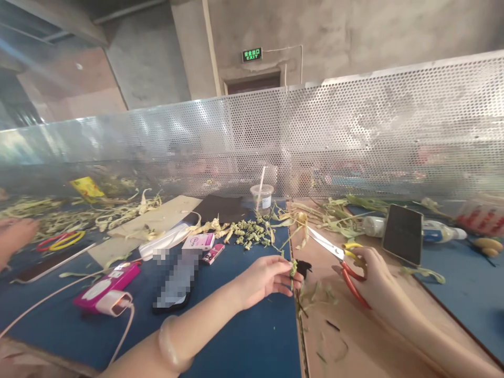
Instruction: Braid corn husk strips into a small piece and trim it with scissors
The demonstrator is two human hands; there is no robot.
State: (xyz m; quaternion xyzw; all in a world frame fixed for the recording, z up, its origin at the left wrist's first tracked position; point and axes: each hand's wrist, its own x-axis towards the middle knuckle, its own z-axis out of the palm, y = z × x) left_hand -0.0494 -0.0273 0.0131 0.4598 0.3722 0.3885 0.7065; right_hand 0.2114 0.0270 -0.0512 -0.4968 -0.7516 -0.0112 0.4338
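Near the middle front, my left hand [271,278] pinches a small green plant sprig [293,269] between thumb and fingers, with a thin stem rising above it. To its right, my right hand [372,268] grips a pair of scissors [325,242] with orange and yellow handles. The scissor blades point up and left, towards a pale, withered leaf [302,226], and look slightly apart. A pile of small green plant pieces [252,233] lies on the blue tabletop [244,336] beyond my left hand. Something black [304,268] sits just behind my left fingertips.
A perforated metal screen [252,142] stands behind the table. Around the hands are a plastic cup with a straw [263,197], a propped phone [402,234], a bottle [439,231], a blurred phone [177,278] and a pink box [106,289]. Another person's hand [16,236] shows far left.
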